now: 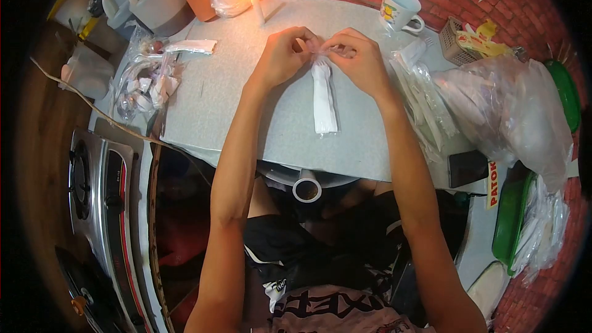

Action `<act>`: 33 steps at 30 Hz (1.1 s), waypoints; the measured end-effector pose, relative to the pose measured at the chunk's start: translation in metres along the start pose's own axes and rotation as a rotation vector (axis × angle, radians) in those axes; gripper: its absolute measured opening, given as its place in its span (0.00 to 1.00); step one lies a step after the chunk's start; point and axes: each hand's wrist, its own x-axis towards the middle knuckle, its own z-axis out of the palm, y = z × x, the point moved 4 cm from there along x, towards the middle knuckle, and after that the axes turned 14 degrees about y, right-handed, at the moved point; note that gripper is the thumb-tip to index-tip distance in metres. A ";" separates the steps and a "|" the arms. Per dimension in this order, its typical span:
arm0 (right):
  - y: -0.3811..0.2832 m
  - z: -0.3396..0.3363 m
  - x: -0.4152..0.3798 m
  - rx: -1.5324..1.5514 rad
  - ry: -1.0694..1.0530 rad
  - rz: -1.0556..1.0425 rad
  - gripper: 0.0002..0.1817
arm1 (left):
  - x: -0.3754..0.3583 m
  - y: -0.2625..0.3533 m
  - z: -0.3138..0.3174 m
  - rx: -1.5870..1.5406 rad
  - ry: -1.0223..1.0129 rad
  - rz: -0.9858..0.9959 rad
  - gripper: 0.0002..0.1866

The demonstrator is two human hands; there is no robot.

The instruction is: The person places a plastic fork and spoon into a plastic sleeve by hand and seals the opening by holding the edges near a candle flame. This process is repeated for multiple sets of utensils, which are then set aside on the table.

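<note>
My left hand and my right hand meet over the table, each pinching the clear plastic at the top of a narrow bag. The bag holds a white wrapped bundle with fork-like tines at its upper end. It lies between my forearms, its lower end towards me. A lit candle stands upright behind my left hand, apart from it. To the left, a white packet lies beside a heap of crumpled plastic and white pieces.
A mug stands at the back right, near a small basket. Long clear packets and a large plastic bag lie on the right, with a black object nearer. A stove is at left.
</note>
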 end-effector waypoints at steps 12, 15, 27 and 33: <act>0.002 0.003 -0.004 -0.055 -0.116 -0.034 0.07 | -0.001 0.002 -0.007 -0.103 -0.055 -0.054 0.08; 0.008 0.006 -0.005 -0.105 -0.128 -0.041 0.08 | -0.003 0.002 -0.007 -0.215 -0.104 -0.154 0.05; 0.007 0.005 -0.006 -0.103 -0.249 -0.038 0.09 | -0.002 -0.001 -0.005 -0.050 -0.062 -0.010 0.06; 0.013 0.008 -0.005 -0.078 -0.253 0.079 0.11 | -0.003 -0.004 -0.004 0.017 -0.084 -0.050 0.06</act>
